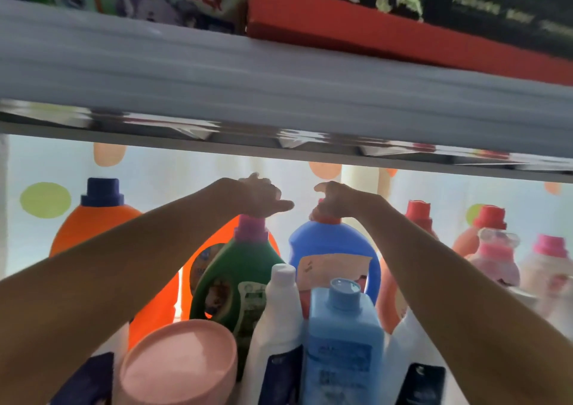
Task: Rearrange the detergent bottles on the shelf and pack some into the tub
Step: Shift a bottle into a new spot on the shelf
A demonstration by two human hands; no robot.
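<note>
Both arms reach deep under the grey upper shelf board (279, 73), and the risk lies in the crowding. The left hand (259, 195) curls over the purple cap of the green plastic detergent jug (238, 276), while the right hand (333, 201) grips the red cap of the blue plastic handled jug (335, 249). Both jugs stand mid-shelf, behind the front row. Lifting by the caps alone could let a heavy jug swing, and the forearms pass just beside the tall white bottle (276, 327) and the light-blue square bottle (341, 342) at the shelf's front edge, which could tip. The round pink plastic tub (178, 364) at the front left looks to hold no bottles yet.
</note>
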